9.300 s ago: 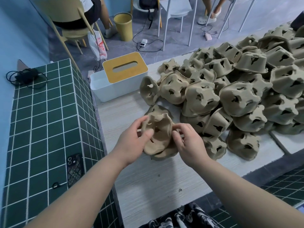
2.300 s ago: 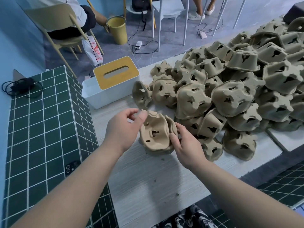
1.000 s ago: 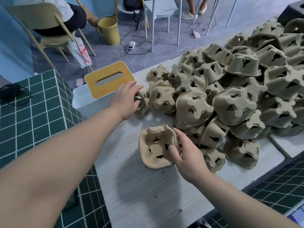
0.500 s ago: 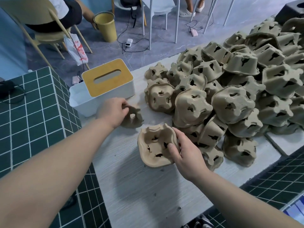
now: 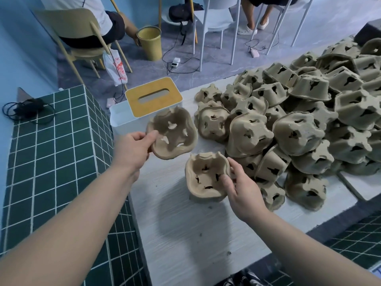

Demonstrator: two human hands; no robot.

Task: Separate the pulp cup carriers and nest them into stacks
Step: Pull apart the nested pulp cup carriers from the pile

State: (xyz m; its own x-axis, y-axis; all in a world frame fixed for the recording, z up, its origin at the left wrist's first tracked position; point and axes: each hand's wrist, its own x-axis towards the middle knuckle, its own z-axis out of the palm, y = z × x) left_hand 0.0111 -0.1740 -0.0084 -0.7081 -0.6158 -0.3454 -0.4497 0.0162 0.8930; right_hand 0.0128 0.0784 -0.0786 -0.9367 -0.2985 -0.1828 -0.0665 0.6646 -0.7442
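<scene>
The left hand (image 5: 132, 149) is up off the pale wood-grain tabletop (image 5: 185, 234), just left of frame centre, its grip pinching the rim of a single brown moulded-pulp cup carrier (image 5: 172, 133), thumb over the near edge, fingers behind. The carrier is tilted so its hollow side faces the camera, with light showing through its cut-outs. It hangs in front of a white tissue box with a mustard-yellow slotted lid (image 5: 147, 103), at upper centre.

Below and to the right, the right hand (image 5: 240, 186) holds a small nested stack of tan pulp carriers (image 5: 206, 178) that sits on the tabletop, open side up (thumb hooked inside the near right rim, fingers round the outer wall). The two carriers are close but apart.

Filling the right half of the frame is the big heap of loose brown pulp carriers (image 5: 299, 124), mostly upside down. Along the left runs a dark green tiled counter (image 5: 51, 151) with a coiled black cable (image 5: 26, 110) at upper left. Beyond the tabletop stands a yellow bucket (image 5: 149, 43).
</scene>
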